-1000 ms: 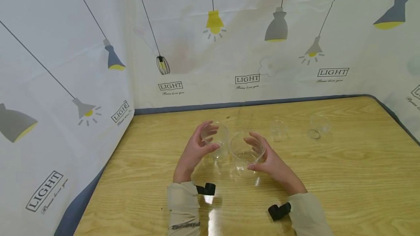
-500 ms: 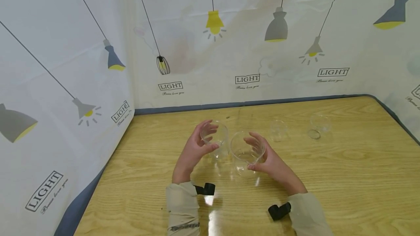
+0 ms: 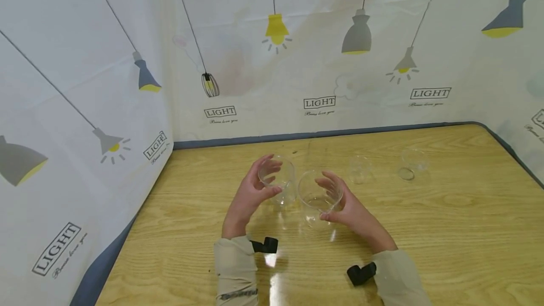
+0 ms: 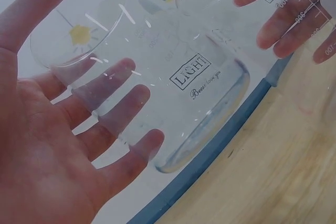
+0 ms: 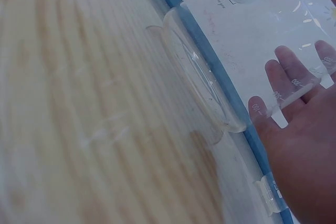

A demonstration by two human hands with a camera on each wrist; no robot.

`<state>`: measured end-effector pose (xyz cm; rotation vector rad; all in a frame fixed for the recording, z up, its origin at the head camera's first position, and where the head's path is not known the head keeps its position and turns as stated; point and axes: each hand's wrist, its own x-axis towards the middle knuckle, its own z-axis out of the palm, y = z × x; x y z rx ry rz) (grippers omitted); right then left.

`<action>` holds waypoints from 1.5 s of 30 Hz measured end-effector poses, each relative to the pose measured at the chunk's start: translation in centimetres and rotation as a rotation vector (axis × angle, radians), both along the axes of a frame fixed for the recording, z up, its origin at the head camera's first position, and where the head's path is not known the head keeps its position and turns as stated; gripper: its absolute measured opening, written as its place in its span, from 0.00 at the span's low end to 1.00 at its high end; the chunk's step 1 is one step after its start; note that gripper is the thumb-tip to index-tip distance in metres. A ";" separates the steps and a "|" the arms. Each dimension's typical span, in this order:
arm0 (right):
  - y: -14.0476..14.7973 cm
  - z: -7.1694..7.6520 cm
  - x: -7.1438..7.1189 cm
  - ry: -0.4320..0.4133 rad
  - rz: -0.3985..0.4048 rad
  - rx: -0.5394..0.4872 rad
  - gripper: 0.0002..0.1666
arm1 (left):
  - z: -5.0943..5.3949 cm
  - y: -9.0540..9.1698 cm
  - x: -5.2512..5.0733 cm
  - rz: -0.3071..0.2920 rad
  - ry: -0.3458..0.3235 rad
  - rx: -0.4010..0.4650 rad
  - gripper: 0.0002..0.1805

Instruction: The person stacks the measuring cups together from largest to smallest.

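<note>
My left hand [image 3: 250, 197] holds a clear glass beaker [image 3: 285, 190] near its rim, with the thumb on the near side and the fingers round the far side. In the left wrist view the fingers show through this beaker's wall. My right hand [image 3: 352, 211] grips a larger clear beaker [image 3: 312, 211]; white measuring marks run along its side in the right wrist view. Both beakers stand side by side with their mouths up, a small gap between them. The larger beaker's base [image 5: 202, 80] is close to the tabletop; whether it touches is hard to tell.
Two smaller clear glass vessels, one to the left [image 3: 360, 170] and another farther right [image 3: 413, 162], are on the wooden table [image 3: 459, 230] beyond my right hand. A white lamp-print curtain [image 3: 255, 74] with a blue lower border bounds the table's back and sides.
My left hand and its beaker have shifted very slightly left and away from me. The right hand and the larger beaker stay nearly where they were.
</note>
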<state>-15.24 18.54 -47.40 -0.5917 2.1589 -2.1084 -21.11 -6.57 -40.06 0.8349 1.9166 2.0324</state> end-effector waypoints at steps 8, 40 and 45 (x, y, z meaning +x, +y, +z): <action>-0.1 0.4 0.1 -0.013 -0.008 0.008 0.53 | -0.9 0.0 -0.6 -0.020 0.002 0.026 0.41; 0.0 -0.2 -0.1 0.008 0.005 -0.012 0.53 | 1.7 0.4 0.8 0.031 0.044 0.033 0.39; 0.0 -0.1 -0.1 0.009 0.012 -0.019 0.53 | 1.6 0.3 0.7 0.038 0.032 0.043 0.38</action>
